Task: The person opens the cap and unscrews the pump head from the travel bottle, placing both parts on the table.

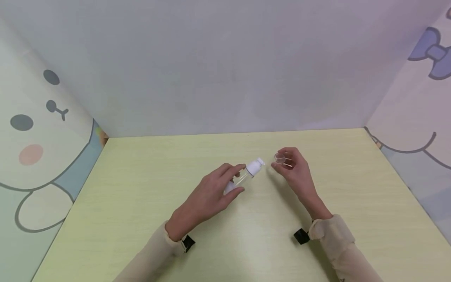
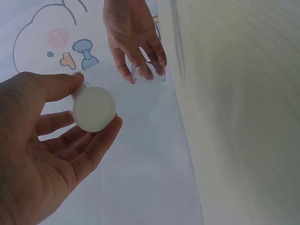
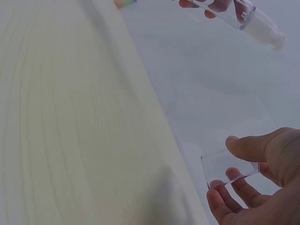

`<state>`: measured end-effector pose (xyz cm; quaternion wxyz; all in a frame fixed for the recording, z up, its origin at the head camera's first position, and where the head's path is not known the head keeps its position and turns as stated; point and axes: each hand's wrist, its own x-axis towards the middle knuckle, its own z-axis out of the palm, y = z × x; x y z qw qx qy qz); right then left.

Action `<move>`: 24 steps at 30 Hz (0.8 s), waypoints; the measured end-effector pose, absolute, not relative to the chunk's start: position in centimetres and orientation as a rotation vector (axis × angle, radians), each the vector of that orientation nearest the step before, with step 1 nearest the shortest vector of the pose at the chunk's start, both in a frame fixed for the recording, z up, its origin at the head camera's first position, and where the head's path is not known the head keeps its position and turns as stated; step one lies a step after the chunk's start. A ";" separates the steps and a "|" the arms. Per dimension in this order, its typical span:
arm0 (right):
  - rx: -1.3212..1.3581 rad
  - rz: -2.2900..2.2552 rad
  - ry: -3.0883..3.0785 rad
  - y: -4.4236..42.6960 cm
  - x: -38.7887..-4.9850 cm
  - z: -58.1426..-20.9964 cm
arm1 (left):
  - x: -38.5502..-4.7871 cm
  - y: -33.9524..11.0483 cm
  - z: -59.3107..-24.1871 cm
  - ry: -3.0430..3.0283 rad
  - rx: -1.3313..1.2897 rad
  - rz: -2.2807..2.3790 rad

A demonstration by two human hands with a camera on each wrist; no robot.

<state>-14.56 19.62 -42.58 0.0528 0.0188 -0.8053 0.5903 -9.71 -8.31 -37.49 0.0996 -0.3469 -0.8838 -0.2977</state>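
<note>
A clear pump bottle (image 1: 242,178) with a white pump head (image 1: 254,167) and a white base (image 2: 94,109) is gripped in my left hand (image 1: 215,188). It tilts up toward the right, above the table. My right hand (image 1: 295,172) pinches a short clear cap (image 3: 229,168) between thumb and fingers. A small gap separates the cap from the pump's nozzle in the head view. The left wrist view shows the bottle end-on, so its clear body is mostly hidden behind the base.
The pale wooden table (image 1: 141,219) lies under both hands. A plain whitish wall (image 1: 232,70) rises behind its far edge. Side panels with cartoon animals (image 1: 31,152) flank it. Small black devices (image 1: 301,236) sit at both wrists.
</note>
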 end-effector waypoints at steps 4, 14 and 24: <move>0.036 1.771 -2.489 19.7 -14.6 -42.7 | -9.7 -8.3 -37.4 -2.618 -1.027 -0.878; 0.081 1.699 -2.579 20.0 -14.7 -43.1 | -9.7 -8.3 -37.2 -2.630 -1.024 -0.868; 0.016 1.630 -2.679 20.0 -14.8 -43.6 | -9.7 -8.3 -37.3 -2.634 -1.015 -0.875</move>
